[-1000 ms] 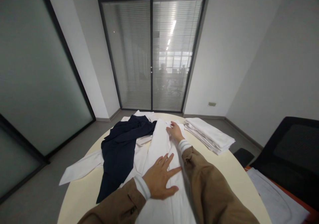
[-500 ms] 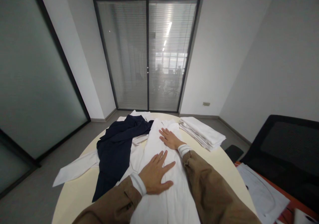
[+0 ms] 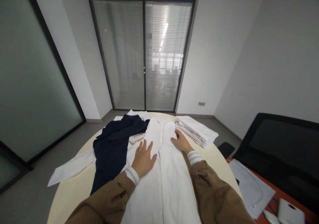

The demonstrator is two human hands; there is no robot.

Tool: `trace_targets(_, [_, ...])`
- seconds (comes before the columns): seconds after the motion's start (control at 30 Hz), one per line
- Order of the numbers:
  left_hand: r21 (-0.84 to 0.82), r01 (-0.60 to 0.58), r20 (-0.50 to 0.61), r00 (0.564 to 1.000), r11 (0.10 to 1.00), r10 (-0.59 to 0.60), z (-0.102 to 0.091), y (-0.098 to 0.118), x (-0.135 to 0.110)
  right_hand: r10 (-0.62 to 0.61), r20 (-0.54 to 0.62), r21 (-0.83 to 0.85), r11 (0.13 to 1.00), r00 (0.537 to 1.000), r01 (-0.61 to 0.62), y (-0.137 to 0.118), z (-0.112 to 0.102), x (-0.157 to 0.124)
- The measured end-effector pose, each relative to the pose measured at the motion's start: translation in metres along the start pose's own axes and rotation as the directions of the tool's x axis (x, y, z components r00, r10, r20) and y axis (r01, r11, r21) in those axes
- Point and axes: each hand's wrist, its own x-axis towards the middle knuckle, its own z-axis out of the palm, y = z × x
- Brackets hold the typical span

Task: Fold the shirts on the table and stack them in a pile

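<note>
A long white garment (image 3: 171,181), which looks like a shirt folded lengthwise, lies down the middle of the round table (image 3: 65,194). Flat on its left part rests my left hand (image 3: 144,159), open, with the fingers spread. At the garment's right edge is my right hand (image 3: 182,141), its fingers bent and apart, the thumb over the cloth and the other fingertips partly hidden. Left of my left hand lies a crumpled navy garment (image 3: 113,147), on top of other white cloth with a white sleeve (image 3: 72,167) sticking out past the table edge.
A stack of folded white cloth (image 3: 196,129) sits at the table's far right. Beyond the right edge are a black mesh chair (image 3: 276,151) and a red surface with a clear plastic bag (image 3: 251,187) and a white device (image 3: 290,214). Glass doors (image 3: 144,54) stand behind.
My left hand has slid left across the white garment. My right hand has moved from its middle to its right edge, with the fingers now bent. The view has turned slightly right.
</note>
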Motion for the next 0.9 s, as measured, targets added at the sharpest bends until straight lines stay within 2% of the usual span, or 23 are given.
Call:
trace_targets(0.13, [-0.258, 0.111, -0.080, 0.988, 0.960, -0.136, -0.006, -0.028, 0.031, 0.195, -0.060, 0.218, 0.960, 0.979, -0.177, 0.001, -0.001, 0.004])
trace_targets(0.23, [-0.509, 0.119, -0.103, 0.975, 0.852, -0.197, -0.010, -0.044, 0.054, 0.329, -0.036, 0.325, 0.897, 0.944, -0.300, -0.005, -0.001, 0.006])
trace_targets(0.33, [-0.593, 0.134, -0.086, 0.970, 0.794, -0.228, -0.013, -0.051, 0.067, 0.338, 0.034, 0.380, 0.866, 0.941, -0.325, -0.014, -0.004, 0.002])
trace_targets(0.47, [-0.693, 0.150, -0.041, 0.968, 0.706, -0.246, -0.017, -0.048, 0.066, 0.259, 0.149, 0.404, 0.865, 0.954, -0.298, -0.029, -0.009, -0.006])
trace_targets(0.6, [-0.708, 0.140, -0.009, 0.978, 0.692, -0.207, -0.025, -0.044, 0.060, 0.208, 0.170, 0.313, 0.915, 0.963, -0.253, -0.049, -0.018, -0.012])
trace_targets(0.73, [-0.687, 0.211, 0.045, 0.967, 0.695, -0.249, -0.033, -0.038, 0.054, 0.228, 0.120, 0.028, 0.972, 0.966, -0.233, -0.063, -0.032, -0.016])
trace_targets(0.83, [-0.703, 0.320, 0.149, 0.940, 0.635, -0.308, -0.034, -0.031, 0.051, 0.223, 0.124, -0.083, 0.973, 0.967, -0.213, -0.069, -0.041, -0.018])
trace_targets(0.9, [-0.740, 0.339, 0.182, 0.932, 0.581, -0.313, -0.032, -0.027, 0.051, 0.255, 0.175, -0.065, 0.967, 0.951, -0.248, -0.072, -0.044, -0.019])
